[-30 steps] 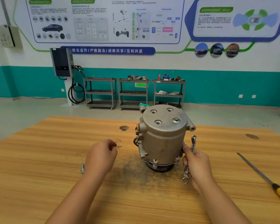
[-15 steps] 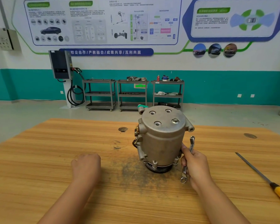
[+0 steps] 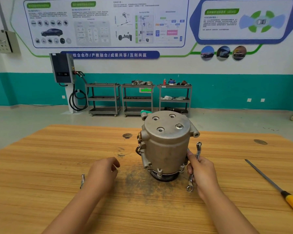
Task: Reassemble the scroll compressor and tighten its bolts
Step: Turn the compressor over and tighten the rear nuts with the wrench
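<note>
From the head view, the scroll compressor [image 3: 166,146] stands upright on its pulley end near the middle of the wooden desk [image 3: 57,149], its round end cap facing up. One bolt [image 3: 179,126] sits in the cap, while three other bolt holes [image 3: 160,129] show empty, so I judge the fastening has only begun. The right hand [image 3: 202,173] is closed round the shank of a double-ended wrench [image 3: 197,150], which is held roughly upright just beside the housing, and the thumb touches the housing's right flank. The left hand [image 3: 102,173] hovers low over the desk to the left of the compressor and apart from it, fingers loosely curled with nothing visible in them. A loose bolt [image 3: 82,180] lies on the desk just beside that wrist. A long yellow-handled tool [image 3: 274,186] lies well apart, at the right edge. The compressor looks like a cast metal body, so it is probably heavy and fully rigid. Its smooth, slightly tapered wall offers little grip, and dark smudges on the desk beneath it hint at oily residue that could make it slippery. The better places to hold it would be the mounting ears and the flange lugs near the base, or a flat palm pressing down on the cap to stop it turning under wrench torque. Standing on the narrower pulley, it could rock or twist if pushed high on the side. The bolts are small and would roll easily
</note>
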Demonstrator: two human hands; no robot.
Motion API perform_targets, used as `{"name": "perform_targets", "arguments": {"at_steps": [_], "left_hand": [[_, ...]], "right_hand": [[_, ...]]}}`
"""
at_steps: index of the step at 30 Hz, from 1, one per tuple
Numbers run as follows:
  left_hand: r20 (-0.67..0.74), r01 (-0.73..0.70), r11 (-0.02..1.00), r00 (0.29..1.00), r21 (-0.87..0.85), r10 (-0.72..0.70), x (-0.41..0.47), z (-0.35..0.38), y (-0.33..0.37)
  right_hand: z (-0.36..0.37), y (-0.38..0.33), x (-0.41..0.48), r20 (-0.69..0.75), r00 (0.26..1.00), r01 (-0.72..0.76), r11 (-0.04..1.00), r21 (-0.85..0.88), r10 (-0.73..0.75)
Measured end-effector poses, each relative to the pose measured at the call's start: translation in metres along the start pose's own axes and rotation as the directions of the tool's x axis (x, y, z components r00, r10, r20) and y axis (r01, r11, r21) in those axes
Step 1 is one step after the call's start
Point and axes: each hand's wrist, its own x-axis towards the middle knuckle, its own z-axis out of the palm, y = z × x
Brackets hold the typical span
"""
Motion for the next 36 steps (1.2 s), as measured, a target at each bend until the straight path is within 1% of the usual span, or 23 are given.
{"name": "perform_targets", "arguments": {"at_steps": [3, 6, 7, 8, 10, 11, 12, 13, 14, 15, 16, 17, 20, 23, 24, 26, 30, 34, 36], "left_hand": [[-0.123, -0.046, 0.963, 0.992, -0.265, 0.013, -0.006, -0.012, 0.017], [-0.228, -0.089, 0.855, 0.973, -0.512, -0.036, -0.012, -0.032, 0.039], [-0.245, -0.101, 0.796, 0.968, -0.597, -0.06, -0.013, -0.039, 0.047], [-0.243, -0.109, 0.714, 0.966, -0.692, -0.088, -0.014, -0.045, 0.054], [-0.167, -0.083, 0.479, 0.977, -0.874, -0.136, -0.017, -0.055, 0.068], [-0.113, -0.055, 0.357, 0.983, -0.932, -0.144, -0.018, -0.059, 0.075], [-0.076, -0.036, 0.263, 0.987, -0.964, -0.144, -0.02, -0.063, 0.081], [-0.067, -0.037, 0.205, 0.988, -0.978, -0.141, -0.021, -0.066, 0.086], [-0.085, -0.06, 0.173, 0.987, -0.983, -0.138, -0.021, -0.069, 0.091], [-0.125, -0.102, 0.162, 0.983, -0.981, -0.136, -0.021, -0.072, 0.096], [-0.182, -0.157, 0.18, 0.974, -0.971, -0.133, -0.02, -0.074, 0.101], [-0.245, -0.213, 0.227, 0.962, -0.95, -0.124, -0.019, -0.076, 0.106], [-0.391, -0.326, 0.436, 0.918, -0.839, -0.066, -0.016, -0.077, 0.12], [-0.519, -0.429, 0.647, 0.853, -0.63, 0.061, -0.015, -0.074, 0.131], [-0.544, -0.458, 0.689, 0.832, -0.562, 0.11, -0.016, -0.073, 0.134], [-0.561, -0.493, 0.721, 0.809, -0.486, 0.176, -0.018, -0.069, 0.137], [-0.573, -0.528, 0.729, 0.787, -0.436, 0.227, -0.016, -0.066, 0.137], [-0.577, -0.579, 0.74, 0.751, -0.341, 0.322, -0.013, -0.065, 0.138], [-0.581, -0.591, 0.736, 0.741, -0.329, 0.335, -0.011, -0.064, 0.137]], "right_hand": [[0.0, -0.001, -0.001, 0.008, 1.0, -0.01, 1.0, 0.01, 0.01], [0.0, 0.0, 0.0, 0.007, 1.0, -0.013, 1.0, 0.008, 0.013], [0.0, 0.0, -0.001, 0.006, 1.0, -0.009, 1.0, 0.006, 0.009], [0.0, 0.0, -0.001, 0.006, 1.0, -0.003, 1.0, 0.002, 0.003], [0.0, 0.0, -0.001, 0.003, 1.0, 0.007, 1.0, -0.004, -0.007], [0.0, 0.0, -0.001, 0.003, 1.0, 0.008, 1.0, -0.007, -0.008], [0.0, 0.0, -0.001, 0.003, 1.0, 0.005, 1.0, -0.008, -0.005], [0.0, 0.0, -0.001, 0.004, 1.0, 0.001, 1.0, -0.005, -0.001], [0.0, 0.0, 0.0, 0.005, 1.0, -0.002, 1.0, -0.002, 0.002], [0.0, 0.0, 0.0, 0.005, 1.0, -0.003, 1.0, -0.001, 0.003], [0.0, 0.0, 0.0, 0.006, 1.0, -0.003, 1.0, -0.003, 0.003], [0.0, 0.001, 0.0, 0.007, 1.0, -0.003, 1.0, -0.005, 0.003], [0.0, 0.001, 0.001, 0.006, 1.0, -0.006, 1.0, 0.001, 0.006], [0.0, 0.001, 0.0, 0.005, 1.0, -0.009, 1.0, 0.002, 0.009], [0.0, 0.001, 0.0, 0.006, 1.0, -0.006, 1.0, 0.004, 0.006], [0.0, 0.001, 0.001, 0.011, 1.0, -0.002, 1.0, 0.004, 0.002], [0.0, 0.001, 0.0, 0.015, 1.0, -0.008, 1.0, 0.001, 0.008], [0.0, 0.001, -0.001, 0.014, 1.0, -0.008, 1.0, 0.004, 0.007], [0.001, 0.0, -0.001, 0.015, 1.0, -0.007, 1.0, 0.005, 0.007]]}}
